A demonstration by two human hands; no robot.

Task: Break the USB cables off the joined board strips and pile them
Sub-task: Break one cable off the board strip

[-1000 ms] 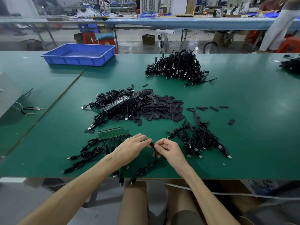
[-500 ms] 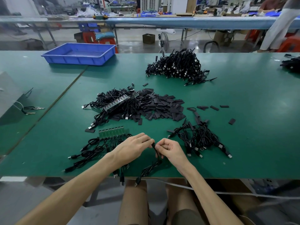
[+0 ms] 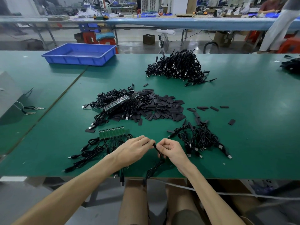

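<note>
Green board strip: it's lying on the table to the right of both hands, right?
No. The head view shows the green board strip lying on the table to the left of both hands: just beyond the left hand, away from the right hand. Both pinch a black cable.

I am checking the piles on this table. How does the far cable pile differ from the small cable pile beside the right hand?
The far pile is much larger and heaped high; the small pile is low and spread out. The far pile sits near the far edge of the table; the small pile lies just beside the right hand. Both are black USB cables.
</note>
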